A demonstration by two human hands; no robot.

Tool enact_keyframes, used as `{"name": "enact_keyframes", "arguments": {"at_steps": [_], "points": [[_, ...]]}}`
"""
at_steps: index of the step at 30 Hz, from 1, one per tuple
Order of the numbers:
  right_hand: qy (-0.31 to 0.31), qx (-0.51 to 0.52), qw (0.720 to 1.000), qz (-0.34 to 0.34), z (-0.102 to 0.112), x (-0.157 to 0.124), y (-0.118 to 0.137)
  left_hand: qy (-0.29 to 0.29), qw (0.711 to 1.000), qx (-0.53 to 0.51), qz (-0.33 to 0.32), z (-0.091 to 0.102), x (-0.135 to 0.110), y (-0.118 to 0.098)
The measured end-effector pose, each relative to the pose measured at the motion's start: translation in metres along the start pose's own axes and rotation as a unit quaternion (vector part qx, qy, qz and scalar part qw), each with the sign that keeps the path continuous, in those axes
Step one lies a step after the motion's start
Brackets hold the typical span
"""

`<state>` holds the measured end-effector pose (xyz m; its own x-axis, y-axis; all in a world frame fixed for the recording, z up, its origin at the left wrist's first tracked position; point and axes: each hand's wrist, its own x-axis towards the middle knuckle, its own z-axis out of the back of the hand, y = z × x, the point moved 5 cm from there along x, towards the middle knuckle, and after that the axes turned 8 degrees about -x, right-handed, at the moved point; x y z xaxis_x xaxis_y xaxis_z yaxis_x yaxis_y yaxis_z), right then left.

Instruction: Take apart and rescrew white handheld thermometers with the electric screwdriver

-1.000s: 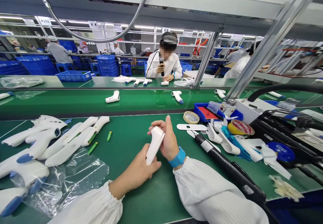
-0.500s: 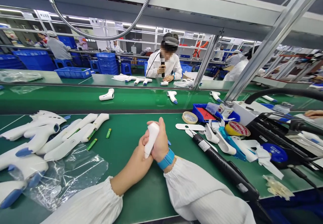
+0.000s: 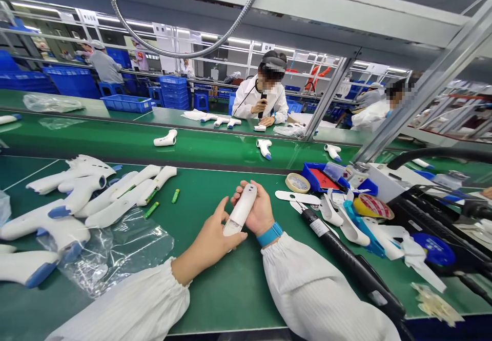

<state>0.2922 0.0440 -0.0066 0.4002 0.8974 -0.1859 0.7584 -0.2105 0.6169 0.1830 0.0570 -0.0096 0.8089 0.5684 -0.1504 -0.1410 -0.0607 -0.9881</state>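
Note:
Between my hands, above the green bench (image 3: 215,300), is a white handheld device housing (image 3: 244,205), shaped like part of a thermometer gun. It is tilted, with two small dark holes at its upper end and a greyish window near its lower end. My left hand (image 3: 211,236) grips the lower end, thumb across the front and index finger raised off it. My right hand (image 3: 261,217), with a blue wristband (image 3: 269,234), wraps the upper part from behind and the right. On the left lie several white-and-blue gun-shaped housings (image 3: 71,233) and two green batteries (image 3: 175,196).
A clear plastic bag (image 3: 130,243) lies left of my arms. To the right are a black electric screwdriver (image 3: 342,248), loose white parts (image 3: 357,228), a tape roll (image 3: 297,182) and a blue bin (image 3: 313,174). Housings sit on the green belt (image 3: 215,148); a person (image 3: 249,95) works beyond.
The housing has turned in my hands, now showing its face with the holes and window. My left fingers have loosened from their clasp around my right hand. The camera view has shifted slightly left.

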Motion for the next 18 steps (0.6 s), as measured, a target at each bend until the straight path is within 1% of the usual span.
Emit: {"name": "enact_keyframes", "arguments": {"at_steps": [3, 5, 6, 8, 10, 12, 13, 14, 15, 16, 18], "points": [[-0.019, -0.001, 1.0, 0.005, 0.006, 0.002, -0.002, -0.016, 1.0, 0.014, -0.006, 0.001, 0.0, -0.001], [-0.029, -0.014, 0.999, 0.015, 0.007, 0.002, -0.001, -0.008, 1.0, -0.029, 0.005, 0.001, 0.0, -0.002], [-0.034, -0.026, 0.999, 0.022, 0.006, 0.002, -0.001, 0.006, 0.998, -0.067, 0.016, 0.0, 0.0, -0.003], [-0.042, -0.062, 0.996, 0.039, 0.003, 0.001, 0.0, 0.055, 0.987, -0.144, 0.047, -0.004, 0.0, -0.002], [-0.052, -0.109, 0.991, 0.064, -0.002, -0.005, 0.005, 0.109, 0.973, -0.185, 0.081, -0.007, 0.0, -0.001], [-0.068, -0.157, 0.98, 0.103, -0.006, -0.019, 0.014, 0.126, 0.968, -0.19, 0.103, -0.006, 0.001, 0.002], [-0.079, -0.201, 0.967, 0.136, -0.006, -0.03, 0.022, 0.117, 0.97, -0.188, 0.105, -0.004, 0.002, 0.003], [-0.088, -0.259, 0.946, 0.172, -0.006, -0.043, 0.032, 0.098, 0.973, -0.184, 0.101, -0.001, 0.003, 0.004], [-0.097, -0.346, 0.908, 0.216, -0.005, -0.059, 0.044, 0.075, 0.977, -0.176, 0.096, 0.003, 0.005, 0.005], [-0.1, -0.444, 0.855, 0.25, -0.003, -0.075, 0.056, 0.052, 0.981, -0.166, 0.089, 0.007, 0.006, 0.005], [-0.099, -0.589, 0.754, 0.274, 0.01, -0.107, 0.078, 0.015, 0.986, -0.141, 0.085, 0.014, 0.008, 0.004]]}}
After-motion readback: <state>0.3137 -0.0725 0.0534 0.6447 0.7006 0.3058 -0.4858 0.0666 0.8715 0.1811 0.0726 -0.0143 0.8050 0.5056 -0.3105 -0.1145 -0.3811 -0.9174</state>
